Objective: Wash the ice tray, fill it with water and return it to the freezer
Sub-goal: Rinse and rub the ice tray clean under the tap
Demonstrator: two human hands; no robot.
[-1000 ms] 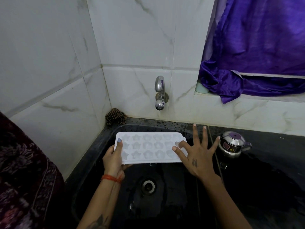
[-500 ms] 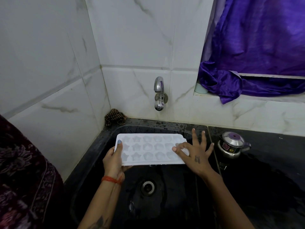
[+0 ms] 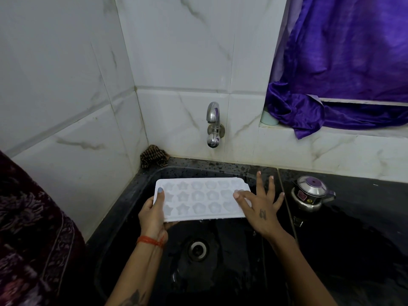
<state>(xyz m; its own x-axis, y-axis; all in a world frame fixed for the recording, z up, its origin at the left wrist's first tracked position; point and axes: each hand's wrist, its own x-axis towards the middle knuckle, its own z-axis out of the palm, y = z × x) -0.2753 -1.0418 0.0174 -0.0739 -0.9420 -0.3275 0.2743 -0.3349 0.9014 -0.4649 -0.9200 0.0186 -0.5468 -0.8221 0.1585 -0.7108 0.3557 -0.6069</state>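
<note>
One white plastic ice tray with star moulds (image 3: 198,198), over black sink (image 3: 123,208). Left hand (image 3: 152,214) grips one end; right hand (image 3: 260,206), fingers spread, touches the other. Risk: wet single-handed hold, tray may slip.

White ice tray (image 3: 202,198) over black sink (image 3: 136,195), left hand (image 3: 152,214) gripping, right hand (image 3: 261,208) spread

No words can be read here. The small steel kettle (image 3: 310,193) at the right of the frame has a sticker on its side, but the marks on it are too small to read.
</note>
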